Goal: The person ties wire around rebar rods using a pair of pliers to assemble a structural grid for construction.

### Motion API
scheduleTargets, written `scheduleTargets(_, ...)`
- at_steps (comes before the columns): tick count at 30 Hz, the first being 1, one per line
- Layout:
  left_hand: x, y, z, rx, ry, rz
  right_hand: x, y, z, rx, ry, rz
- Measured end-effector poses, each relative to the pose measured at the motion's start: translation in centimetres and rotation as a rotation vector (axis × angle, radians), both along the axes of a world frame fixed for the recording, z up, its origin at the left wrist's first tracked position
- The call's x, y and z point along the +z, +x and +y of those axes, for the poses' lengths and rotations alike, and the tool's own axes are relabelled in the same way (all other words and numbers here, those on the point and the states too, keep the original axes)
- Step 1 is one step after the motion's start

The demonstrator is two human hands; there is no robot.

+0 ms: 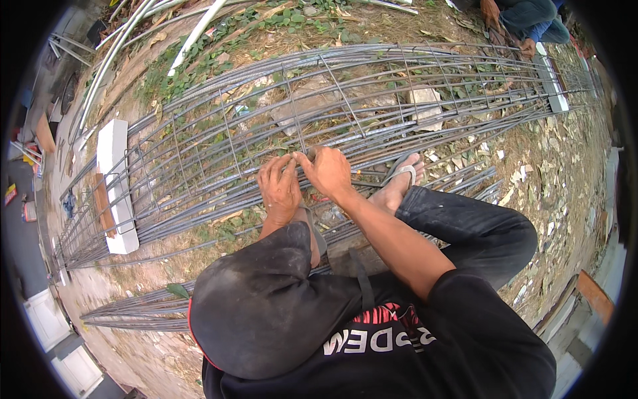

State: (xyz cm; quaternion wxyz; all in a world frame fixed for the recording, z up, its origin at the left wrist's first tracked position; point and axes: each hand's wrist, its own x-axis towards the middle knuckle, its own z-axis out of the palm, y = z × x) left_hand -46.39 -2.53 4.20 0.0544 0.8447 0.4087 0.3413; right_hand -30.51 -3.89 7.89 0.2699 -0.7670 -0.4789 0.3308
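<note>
A long cage of grey steel reinforcing bars (259, 126) with thin cross stirrups (342, 93) stretches across the ground before me. Over its near edge, my left hand (280, 189) is closed with fingertips pinched together. My right hand (329, 173) is curled into a fist beside it, its thumb reaching toward the left fingertips. Whatever lies between the fingers is too small or hidden to name. Both hands meet at a bar close to one of the stirrups.
White beams prop the cage at left (119, 193) and right (551, 80). At the upper right, a co-worker's hands (527, 48) are by the cage's far end. My sandalled foot (404, 174) stands near loose bars (465, 183). More bars (139, 311) lie lower left; stones (425, 106) show beneath.
</note>
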Motion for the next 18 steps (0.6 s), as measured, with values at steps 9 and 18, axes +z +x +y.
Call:
scheduleTargets(9, -0.4, -0.4, 0.3, -0.009, -1.775, -0.728, -1.7, 0.4, -1.2, 0.181, 0.106, -0.141)
scheduleTargets(18, 1.8, 2.6, 5.5, 0.082, -1.524, -0.481, -4.5, -0.6, -2.3, 0.189, 0.275, -0.201)
